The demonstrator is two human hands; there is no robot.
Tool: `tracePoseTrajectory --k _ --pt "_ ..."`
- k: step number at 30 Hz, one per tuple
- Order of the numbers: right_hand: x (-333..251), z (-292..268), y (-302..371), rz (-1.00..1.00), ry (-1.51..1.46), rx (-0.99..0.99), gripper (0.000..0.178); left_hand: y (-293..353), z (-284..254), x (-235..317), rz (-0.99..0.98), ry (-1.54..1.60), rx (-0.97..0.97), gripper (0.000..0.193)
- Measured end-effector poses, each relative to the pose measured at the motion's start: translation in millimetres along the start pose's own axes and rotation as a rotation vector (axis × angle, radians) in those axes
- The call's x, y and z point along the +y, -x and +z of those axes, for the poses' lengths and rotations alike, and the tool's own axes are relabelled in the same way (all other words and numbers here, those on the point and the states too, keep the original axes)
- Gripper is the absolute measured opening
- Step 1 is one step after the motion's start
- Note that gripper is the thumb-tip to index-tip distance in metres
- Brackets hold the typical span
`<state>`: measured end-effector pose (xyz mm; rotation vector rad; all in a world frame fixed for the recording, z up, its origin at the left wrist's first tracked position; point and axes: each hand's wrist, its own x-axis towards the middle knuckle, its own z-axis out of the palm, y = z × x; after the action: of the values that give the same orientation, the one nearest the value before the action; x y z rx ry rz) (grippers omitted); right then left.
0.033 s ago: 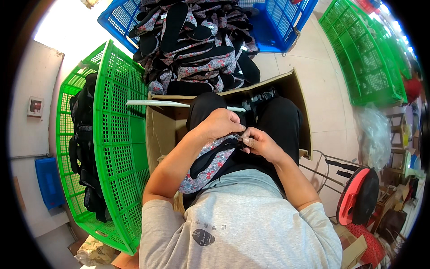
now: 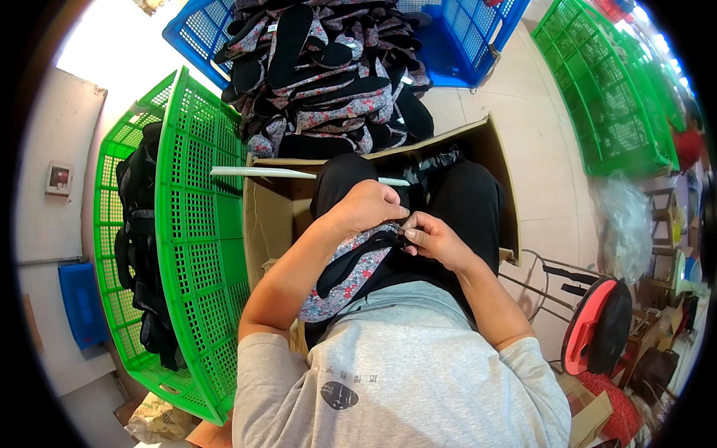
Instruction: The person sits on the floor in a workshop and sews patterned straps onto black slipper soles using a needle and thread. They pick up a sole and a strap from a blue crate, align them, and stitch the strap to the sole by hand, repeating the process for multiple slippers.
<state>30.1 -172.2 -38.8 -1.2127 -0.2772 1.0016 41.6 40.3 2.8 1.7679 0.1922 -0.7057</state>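
Note:
On my lap lies a slipper-like fabric piece [image 2: 357, 278], with a grey, red-flowered print and a black middle. It slants up and to the right. At its upper end my left hand [image 2: 367, 207] is closed, thumb and fingers pinched over the edge. Facing it, my right hand [image 2: 435, 237] pinches the same end, and the fingertips of both hands nearly touch. A small dark bit shows between the fingers, too small to name. Beyond my knees, a large heap of similar black and flowered slippers [image 2: 343, 104] is piled up.
An open cardboard box [image 2: 269, 224] surrounds my knees, a white strip [image 2: 261, 172] across it. At the left stands a green crate [image 2: 202, 246] with black items. Blue crates [image 2: 470, 45] are behind the heap, another green crate [image 2: 605, 97] far right, a red-and-black stool [image 2: 597, 325] nearer.

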Motion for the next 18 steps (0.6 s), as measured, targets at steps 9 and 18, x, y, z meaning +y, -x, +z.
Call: tracePoseTrajectory --k 9,18 --pt "31.0 14.8 24.4 -0.074 -0.357 0.254 0.018 2.5 -13.8 -5.7 0.274 -0.386 0.16 0.017" --pt "38.5 20.4 21.0 -0.125 -0.453 0.245 0.021 38.6 0.4 -16.6 0.796 -0.597 -0.086 0.028"
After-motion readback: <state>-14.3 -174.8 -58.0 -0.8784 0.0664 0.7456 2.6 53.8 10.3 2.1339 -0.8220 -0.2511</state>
